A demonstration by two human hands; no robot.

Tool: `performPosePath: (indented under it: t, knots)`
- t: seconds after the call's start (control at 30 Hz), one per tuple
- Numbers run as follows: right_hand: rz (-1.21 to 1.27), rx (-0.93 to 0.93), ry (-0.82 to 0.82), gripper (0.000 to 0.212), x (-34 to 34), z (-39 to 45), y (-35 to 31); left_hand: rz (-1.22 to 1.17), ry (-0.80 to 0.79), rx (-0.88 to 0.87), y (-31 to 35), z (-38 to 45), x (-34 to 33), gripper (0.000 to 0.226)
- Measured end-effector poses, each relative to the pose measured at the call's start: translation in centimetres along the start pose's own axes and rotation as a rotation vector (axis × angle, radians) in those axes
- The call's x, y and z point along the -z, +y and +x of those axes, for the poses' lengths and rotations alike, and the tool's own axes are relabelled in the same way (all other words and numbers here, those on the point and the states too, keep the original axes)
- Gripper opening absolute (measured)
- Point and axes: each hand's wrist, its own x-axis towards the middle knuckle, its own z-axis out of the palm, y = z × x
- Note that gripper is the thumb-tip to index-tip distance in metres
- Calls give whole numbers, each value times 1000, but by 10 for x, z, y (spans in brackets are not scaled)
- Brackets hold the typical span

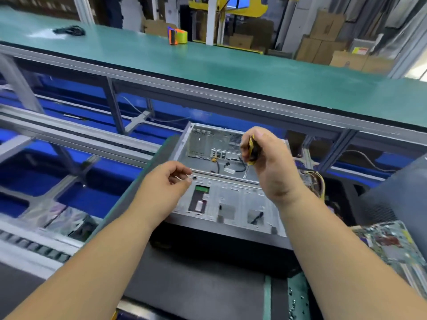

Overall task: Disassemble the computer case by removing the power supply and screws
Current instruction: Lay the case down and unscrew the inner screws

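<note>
An open grey computer case [233, 204] lies on its side on the dark mat in front of me, its drive cage facing up and loose cables inside. My right hand [268, 162] grips a yellow and black screwdriver [253, 150] above the case's right half, tip pointing down. My left hand [168, 181] hovers at the case's upper left corner, its fingertips pinching something small that looks like a screw [190, 180]. A bundle of yellow and black wires, apparently the power supply [313, 181], sits just right of the case behind my right wrist.
A green circuit board [390, 243] lies at the right edge. A dark panel [397, 195] leans beyond it. A green-topped shelf [208, 63] runs across above, carrying an orange tape dispenser [176, 36] and a black cable bundle [69, 31]. Blue conveyor trays [76, 197] lie left.
</note>
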Motion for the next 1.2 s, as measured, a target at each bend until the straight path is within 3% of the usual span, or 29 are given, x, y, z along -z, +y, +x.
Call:
performPosePath:
  t: [0.1,0.3,0.8,1.2]
  knots:
    - [119,-24,-16,29,-35,14,8,118,-24,-18,-17,12,25,20]
    - [316,-101,-32,35,-91,31,23,389,-226,-31,-53,27,52,35]
    - [331,-197,-31,32,-137,43,61,484,-306,-236,-77,50,53,36]
    - [299,-233,-43,33,-138,45,69,407,-345,-228,-82,52,56,35]
